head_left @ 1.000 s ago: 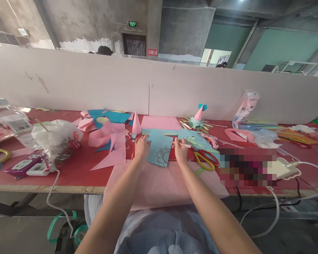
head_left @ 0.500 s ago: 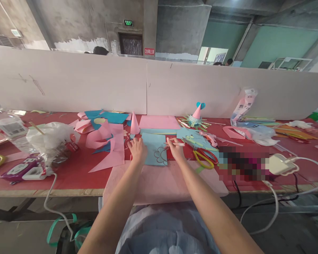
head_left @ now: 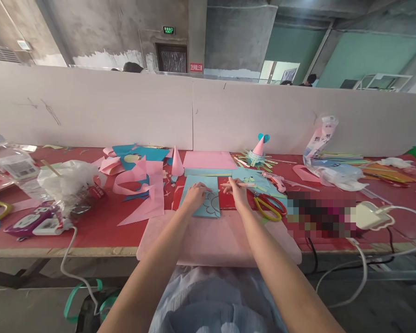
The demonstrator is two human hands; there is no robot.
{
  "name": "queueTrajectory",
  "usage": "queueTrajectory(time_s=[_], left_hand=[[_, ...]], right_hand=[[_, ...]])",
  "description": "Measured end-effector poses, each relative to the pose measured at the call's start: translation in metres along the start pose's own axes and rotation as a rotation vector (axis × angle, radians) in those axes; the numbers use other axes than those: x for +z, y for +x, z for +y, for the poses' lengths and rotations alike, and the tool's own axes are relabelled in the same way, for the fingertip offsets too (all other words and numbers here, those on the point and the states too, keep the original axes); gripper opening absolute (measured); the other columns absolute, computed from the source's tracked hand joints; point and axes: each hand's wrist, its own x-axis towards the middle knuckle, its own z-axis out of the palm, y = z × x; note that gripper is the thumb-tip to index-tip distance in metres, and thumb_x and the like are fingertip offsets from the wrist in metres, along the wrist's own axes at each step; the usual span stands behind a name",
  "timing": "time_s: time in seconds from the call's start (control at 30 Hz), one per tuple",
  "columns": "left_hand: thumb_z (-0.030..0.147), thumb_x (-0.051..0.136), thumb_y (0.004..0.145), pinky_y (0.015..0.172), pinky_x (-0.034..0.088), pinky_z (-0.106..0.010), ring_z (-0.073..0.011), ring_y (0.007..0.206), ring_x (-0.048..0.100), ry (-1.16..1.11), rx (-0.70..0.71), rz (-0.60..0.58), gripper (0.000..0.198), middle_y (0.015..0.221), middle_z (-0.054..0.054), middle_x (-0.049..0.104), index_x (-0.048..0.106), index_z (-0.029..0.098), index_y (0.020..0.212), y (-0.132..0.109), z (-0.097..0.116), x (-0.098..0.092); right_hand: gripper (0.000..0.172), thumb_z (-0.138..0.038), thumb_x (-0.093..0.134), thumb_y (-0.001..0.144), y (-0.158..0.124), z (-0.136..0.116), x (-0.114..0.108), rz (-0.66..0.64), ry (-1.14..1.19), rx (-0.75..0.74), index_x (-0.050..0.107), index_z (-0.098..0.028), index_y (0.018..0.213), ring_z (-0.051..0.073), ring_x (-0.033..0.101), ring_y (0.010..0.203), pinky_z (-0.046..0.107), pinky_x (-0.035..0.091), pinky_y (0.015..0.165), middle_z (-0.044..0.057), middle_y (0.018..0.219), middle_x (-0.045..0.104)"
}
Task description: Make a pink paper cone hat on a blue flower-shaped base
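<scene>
A sheet of light blue paper [head_left: 190, 185] with a flower-like outline drawn in dark line lies in front of me. My left hand [head_left: 195, 196] rests on it, fingers stretched over the paper and covering part of the drawing. Just right of the sheet, my right hand [head_left: 239, 193] is closed round a slim pale pen [head_left: 246, 185], raised off the paper and pointing sideways. Under the sheet's near end is a pink board or mat [head_left: 222, 240] on the red tabletop [head_left: 104, 231].
Scissors [head_left: 268, 208] lie right of my right hand. A pink paper cone [head_left: 177, 162] and a decorated cone hat [head_left: 258, 150] stand behind. Pink paper scraps [head_left: 156, 185], a plastic bag [head_left: 69, 180] and a purple power strip [head_left: 31, 222] are at left. A white partition [head_left: 125, 111] borders the back.
My left hand has slid right and nearer, onto the drawing. My right hand has moved slightly right with the pen, away from the sheet's edge.
</scene>
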Motion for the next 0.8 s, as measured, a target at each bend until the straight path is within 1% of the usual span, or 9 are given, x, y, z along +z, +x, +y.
queueTrajectory(time_s=[0.1,0.17,0.23,0.3,0.37,0.47,0.63,0.8], left_hand=[[0.007,0.040,0.078,0.091,0.040,-0.033,-0.0195,0.106,0.050,0.003,0.008,-0.014,0.044,0.113,-0.002,0.057,0.066,0.030,0.105,0.000,0.000,0.000],[0.006,0.039,0.079,0.094,0.039,-0.035,-0.0197,0.110,0.048,-0.001,0.010,-0.018,0.044,0.118,-0.002,0.055,0.066,0.031,0.105,-0.001,0.001,0.000],[0.005,0.039,0.079,0.097,0.038,-0.036,-0.0198,0.115,0.046,-0.011,0.003,-0.024,0.045,0.125,-0.001,0.051,0.065,0.031,0.105,-0.001,0.002,0.000],[0.005,0.038,0.078,0.099,0.037,-0.035,-0.0194,0.118,0.044,-0.026,-0.002,-0.032,0.046,0.128,-0.002,0.049,0.065,0.030,0.106,-0.001,0.003,0.000],[0.004,0.037,0.078,0.100,0.037,-0.034,-0.0183,0.118,0.045,-0.044,-0.003,-0.041,0.047,0.128,-0.003,0.050,0.064,0.028,0.108,-0.001,0.004,0.000],[0.003,0.036,0.078,0.101,0.037,-0.032,-0.0170,0.115,0.049,-0.073,-0.001,-0.048,0.047,0.125,-0.003,0.052,0.065,0.027,0.107,0.000,0.005,-0.001],[0.002,0.036,0.078,0.099,0.038,-0.032,-0.0168,0.111,0.052,-0.108,0.015,-0.060,0.048,0.122,-0.004,0.054,0.065,0.025,0.108,0.001,0.006,-0.002],[0.002,0.036,0.076,0.099,0.039,-0.031,-0.0165,0.111,0.052,-0.116,0.032,-0.060,0.049,0.123,-0.004,0.054,0.064,0.024,0.109,0.000,0.005,-0.002]], right_hand=[[0.037,-0.051,0.059,0.074,0.000,0.000,-0.006,0.015,-0.098,-0.026,0.042,-0.022,0.059,0.010,0.046,0.035,0.023,0.037,0.042,-0.001,0.044,0.059],[0.039,-0.050,0.057,0.074,-0.002,-0.001,-0.008,0.025,-0.180,-0.045,0.038,-0.023,0.055,0.010,0.042,0.033,0.024,0.036,0.043,-0.002,0.039,0.054],[0.039,-0.051,0.055,0.075,-0.005,-0.003,-0.008,0.017,-0.249,-0.068,0.038,-0.023,0.054,0.011,0.044,0.035,0.026,0.038,0.045,-0.002,0.038,0.053],[0.037,-0.051,0.054,0.076,-0.009,-0.003,-0.006,-0.022,-0.286,-0.091,0.040,-0.023,0.054,0.014,0.049,0.040,0.026,0.039,0.047,-0.002,0.038,0.053],[0.035,-0.048,0.054,0.077,-0.011,-0.002,-0.005,-0.070,-0.302,-0.109,0.040,-0.023,0.055,0.014,0.051,0.042,0.026,0.039,0.048,-0.002,0.040,0.055],[0.031,-0.042,0.053,0.077,-0.013,0.000,-0.004,-0.111,-0.335,-0.117,0.039,-0.023,0.056,0.014,0.050,0.041,0.025,0.037,0.047,-0.003,0.041,0.055],[0.026,-0.034,0.049,0.076,-0.012,0.003,-0.006,-0.117,-0.391,-0.105,0.038,-0.024,0.056,0.014,0.050,0.041,0.024,0.037,0.048,-0.004,0.042,0.056],[0.024,-0.035,0.050,0.076,-0.013,0.002,-0.006,-0.119,-0.410,-0.083,0.040,-0.024,0.057,0.014,0.051,0.041,0.024,0.036,0.047,-0.005,0.039,0.054]])
